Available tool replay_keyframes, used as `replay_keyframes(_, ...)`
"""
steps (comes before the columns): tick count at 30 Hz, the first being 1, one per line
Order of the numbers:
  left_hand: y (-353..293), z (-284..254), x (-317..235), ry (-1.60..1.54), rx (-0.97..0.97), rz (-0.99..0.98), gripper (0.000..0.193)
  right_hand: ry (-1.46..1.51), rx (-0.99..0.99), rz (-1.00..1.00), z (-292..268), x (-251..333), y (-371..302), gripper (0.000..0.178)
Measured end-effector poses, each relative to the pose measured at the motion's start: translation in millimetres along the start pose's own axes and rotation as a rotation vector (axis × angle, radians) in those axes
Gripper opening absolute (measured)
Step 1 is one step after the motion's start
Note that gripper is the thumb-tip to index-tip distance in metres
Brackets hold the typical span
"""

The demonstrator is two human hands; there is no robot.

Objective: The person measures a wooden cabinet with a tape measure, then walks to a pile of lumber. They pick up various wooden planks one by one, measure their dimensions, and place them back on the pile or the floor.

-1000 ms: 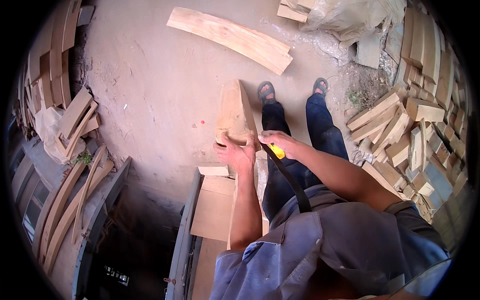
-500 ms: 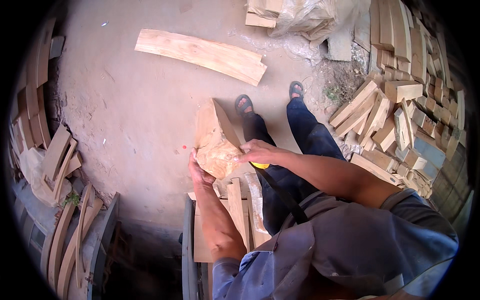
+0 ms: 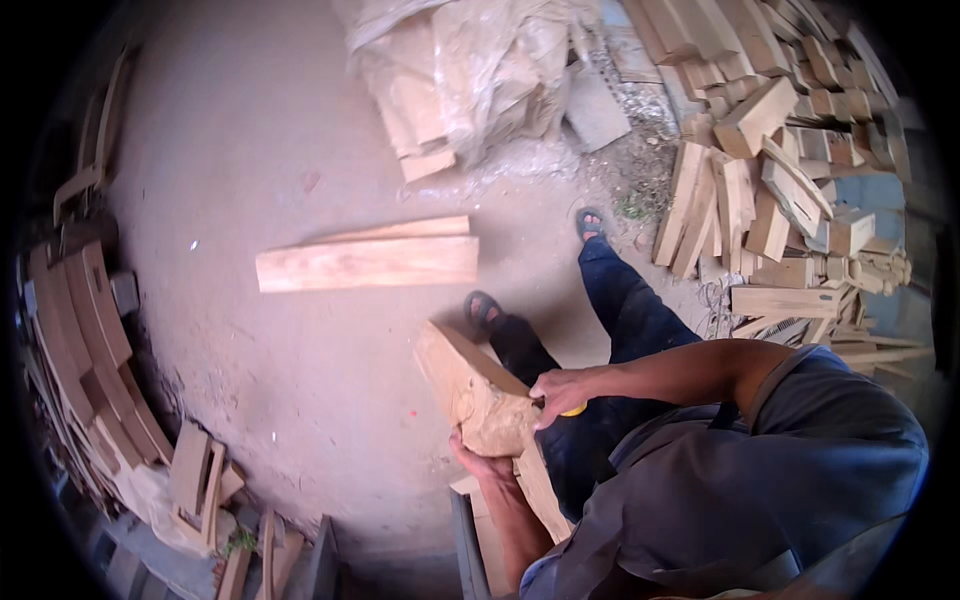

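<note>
A thick, light-coloured wood block [image 3: 470,385] with a rough, knotty end is tilted in front of my legs, held between both hands. My left hand [image 3: 482,460] supports it from below, fingers curled round the lower corner of the rough end. Against the block's right edge, my right hand [image 3: 560,390] presses with its fingers bent. Just below that hand a small yellow thing [image 3: 575,409] shows; what it is, and whether the hand touches it, I cannot tell.
On the floor ahead lie wooden planks [image 3: 370,262], one partly behind another. Past them is a plastic-covered wood pile [image 3: 480,75]. Cut timber [image 3: 740,200] is heaped at right, and curved boards [image 3: 95,340] are stacked at left. A metal-edged holder [image 3: 465,540] stands beside my left forearm.
My view has shifted, so the floor planks and plastic-covered pile appear lower. The block, still in both hands, sits lower and further right in the picture.
</note>
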State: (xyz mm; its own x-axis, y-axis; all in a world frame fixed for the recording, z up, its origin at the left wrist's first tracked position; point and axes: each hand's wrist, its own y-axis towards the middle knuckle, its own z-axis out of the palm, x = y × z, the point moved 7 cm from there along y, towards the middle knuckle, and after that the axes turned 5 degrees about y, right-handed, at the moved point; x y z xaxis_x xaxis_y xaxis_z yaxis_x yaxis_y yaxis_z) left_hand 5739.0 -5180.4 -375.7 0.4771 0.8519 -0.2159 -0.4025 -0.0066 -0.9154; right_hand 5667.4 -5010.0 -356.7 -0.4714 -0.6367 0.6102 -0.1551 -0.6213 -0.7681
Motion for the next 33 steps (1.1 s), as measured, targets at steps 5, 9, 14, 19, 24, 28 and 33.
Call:
replay_keyframes(5, -67, 93, 48, 0.204, -0.021, -0.016, 0.057, 1.087, 0.064, 0.482, -18, -101, -95, 0.042)
replay_keyframes(9, -109, 192, 113, 0.371, 0.016, -0.061, 0.059, 1.522, 0.342, 0.252, 6, -179, -128, 0.037)
replay_keyframes(14, -125, 296, 179, 0.572, 0.082, -0.134, 0.059, 1.857, 0.300, -0.117, -52, -151, -260, 0.042)
replay_keyframes(19, -132, 434, 242, 0.722, 0.216, -0.180, 0.058, 1.558, -0.215, -0.626, -125, -192, -321, 0.035)
replay_keyframes(24, -168, 600, 279, 0.855, 0.368, -0.046, 0.057, 1.991, -0.306, -0.826, -245, -179, -419, 0.036)
replay_keyframes(28, -130, 739, 342, 0.866, 0.677, -0.063, 0.058, 1.916, -0.513, -1.153, -396, -223, -455, 0.037)
replay_keyframes(33, -18, 766, 350, 1.287, 0.439, 0.130, 0.081, 2.050, -1.129, -0.735, -482, -321, -443, 0.032)
